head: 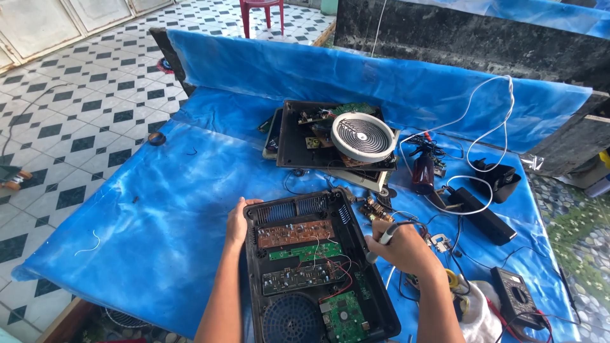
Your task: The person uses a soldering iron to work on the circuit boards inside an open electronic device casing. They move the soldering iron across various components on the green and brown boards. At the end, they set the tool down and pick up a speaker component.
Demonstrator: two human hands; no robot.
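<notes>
An open black appliance casing [381,311] lies in front of me on the blue sheet, with brown and green circuit boards [298,251] and a round fan grille [292,321] inside. My left hand [238,222] rests on the casing's left rim near its top corner. My right hand [400,248] grips a soldering iron [386,236] at the casing's right edge, its white cable trailing away to the right. Red and white wires run across the boards.
Farther back sits a second opened casing [298,136] with a round coil disc [362,135]. A multimeter [518,297], black power adapter [486,219], a dark bottle [422,173] and loose wires lie to the right. Tiled floor lies to the left, a red chair [260,9] beyond.
</notes>
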